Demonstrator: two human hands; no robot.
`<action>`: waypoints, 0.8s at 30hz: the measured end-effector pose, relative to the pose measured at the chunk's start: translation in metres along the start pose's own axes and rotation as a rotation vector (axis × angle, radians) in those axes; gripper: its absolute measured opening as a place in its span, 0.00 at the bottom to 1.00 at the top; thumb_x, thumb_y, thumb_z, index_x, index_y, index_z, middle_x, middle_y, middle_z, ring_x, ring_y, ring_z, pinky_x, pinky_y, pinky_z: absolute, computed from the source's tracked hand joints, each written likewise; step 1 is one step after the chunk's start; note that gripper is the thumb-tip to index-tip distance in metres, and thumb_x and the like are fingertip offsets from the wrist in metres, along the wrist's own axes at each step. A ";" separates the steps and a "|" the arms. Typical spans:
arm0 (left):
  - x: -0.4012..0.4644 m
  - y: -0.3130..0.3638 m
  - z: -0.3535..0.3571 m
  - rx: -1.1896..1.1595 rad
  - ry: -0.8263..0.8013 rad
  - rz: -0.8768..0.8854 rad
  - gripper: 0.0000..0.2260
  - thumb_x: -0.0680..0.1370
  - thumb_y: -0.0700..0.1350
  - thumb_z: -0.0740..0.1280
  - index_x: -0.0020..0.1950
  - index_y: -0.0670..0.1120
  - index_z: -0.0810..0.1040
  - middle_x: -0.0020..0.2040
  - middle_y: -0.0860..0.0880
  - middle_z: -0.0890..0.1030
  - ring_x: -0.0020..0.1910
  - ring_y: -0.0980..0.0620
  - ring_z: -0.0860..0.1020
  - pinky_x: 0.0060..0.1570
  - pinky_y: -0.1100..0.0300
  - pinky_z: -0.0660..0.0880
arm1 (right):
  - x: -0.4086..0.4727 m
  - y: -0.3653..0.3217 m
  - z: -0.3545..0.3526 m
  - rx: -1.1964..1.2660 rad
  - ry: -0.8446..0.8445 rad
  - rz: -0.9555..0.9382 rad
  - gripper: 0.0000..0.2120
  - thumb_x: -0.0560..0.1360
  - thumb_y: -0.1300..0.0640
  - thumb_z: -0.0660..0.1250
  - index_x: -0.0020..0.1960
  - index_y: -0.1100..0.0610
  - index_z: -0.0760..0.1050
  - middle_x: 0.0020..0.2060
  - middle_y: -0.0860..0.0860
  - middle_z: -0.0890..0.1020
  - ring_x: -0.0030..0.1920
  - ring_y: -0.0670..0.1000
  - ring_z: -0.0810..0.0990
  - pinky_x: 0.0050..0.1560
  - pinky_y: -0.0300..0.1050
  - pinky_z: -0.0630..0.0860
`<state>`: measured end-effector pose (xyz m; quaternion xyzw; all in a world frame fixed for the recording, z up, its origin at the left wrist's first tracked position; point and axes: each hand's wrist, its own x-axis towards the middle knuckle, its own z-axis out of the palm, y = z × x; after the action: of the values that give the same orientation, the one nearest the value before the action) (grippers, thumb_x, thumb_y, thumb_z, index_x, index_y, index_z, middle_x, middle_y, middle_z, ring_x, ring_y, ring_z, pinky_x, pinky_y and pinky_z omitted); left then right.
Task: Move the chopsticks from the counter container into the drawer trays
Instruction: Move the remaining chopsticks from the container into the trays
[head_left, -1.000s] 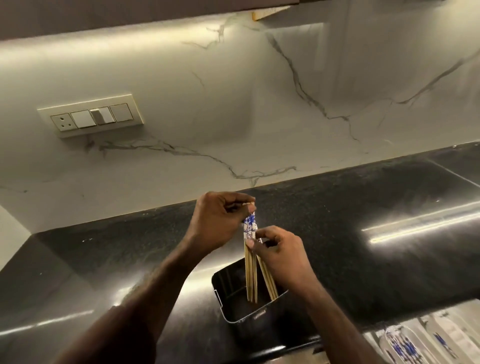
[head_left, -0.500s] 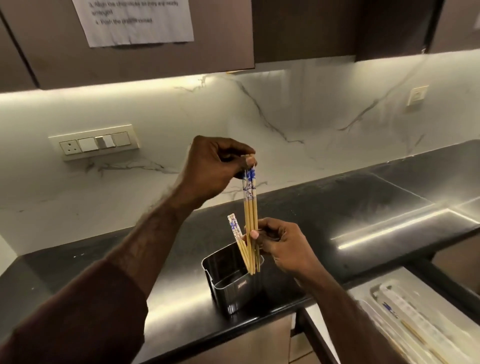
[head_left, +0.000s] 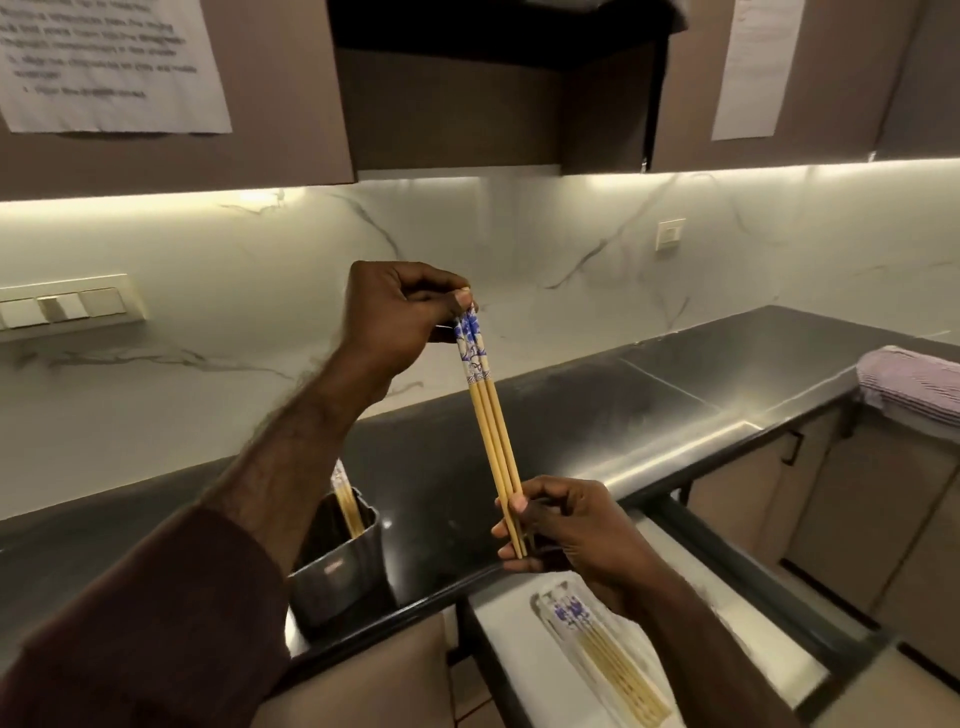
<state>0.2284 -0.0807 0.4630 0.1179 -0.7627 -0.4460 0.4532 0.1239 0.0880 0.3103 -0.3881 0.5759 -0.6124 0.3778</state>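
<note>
I had the pair of chopsticks (head_left: 491, 431) clear of the container (head_left: 340, 577) and hanging over the counter (head_left: 597, 410), tilted, painted ends up toward 11 o'clock and bare tips down toward 5. My left hand (head_left: 400, 322) pinched the blue-and-white tops between thumb and curled fingers; my right hand (head_left: 566, 525) had its fingertips closed round the lower tips, just above the open drawer (head_left: 779, 587) at 5 o'clock.

To do this step well, I judged the tips needed evening up first, with the right fingers squeezing them together so neither stick slid ahead. Then I would swing the pair down flat and lay it parallel to the chopsticks already lying in the tray (head_left: 602, 654), painted ends the same way, letting go low rather than dropping them.

Against half a second before, the pair had come up and out: then its tips were still down inside the container, now they were free and carried right, toward the drawer. At least one more stick (head_left: 345, 499) stayed behind in the container at 9 o'clock of my right hand. My view had lifted too, showing more of the cupboards (head_left: 280, 150) and the cloth (head_left: 914, 384) at 3 o'clock.
</note>
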 end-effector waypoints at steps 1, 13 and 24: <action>-0.001 0.002 0.016 -0.005 0.001 -0.002 0.05 0.75 0.33 0.70 0.50 0.39 0.82 0.42 0.41 0.84 0.38 0.49 0.85 0.37 0.60 0.82 | -0.008 -0.002 -0.014 0.008 0.004 0.009 0.11 0.71 0.50 0.70 0.50 0.54 0.83 0.45 0.59 0.86 0.47 0.60 0.86 0.45 0.50 0.83; -0.002 0.010 0.248 -0.123 -0.069 -0.118 0.04 0.74 0.36 0.72 0.43 0.44 0.83 0.40 0.42 0.85 0.38 0.46 0.85 0.39 0.56 0.82 | -0.097 0.003 -0.229 0.005 0.105 0.156 0.10 0.71 0.52 0.73 0.47 0.59 0.84 0.41 0.61 0.85 0.40 0.59 0.85 0.47 0.57 0.83; 0.020 -0.043 0.359 -0.139 -0.133 -0.220 0.03 0.74 0.39 0.72 0.46 0.43 0.84 0.40 0.45 0.86 0.40 0.50 0.85 0.38 0.62 0.81 | -0.095 0.024 -0.330 -0.030 0.198 0.284 0.09 0.76 0.57 0.69 0.50 0.62 0.82 0.43 0.61 0.85 0.40 0.56 0.85 0.42 0.50 0.84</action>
<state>-0.0786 0.0887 0.3718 0.1392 -0.7408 -0.5517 0.3570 -0.1369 0.3090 0.2712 -0.2461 0.6683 -0.5794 0.3963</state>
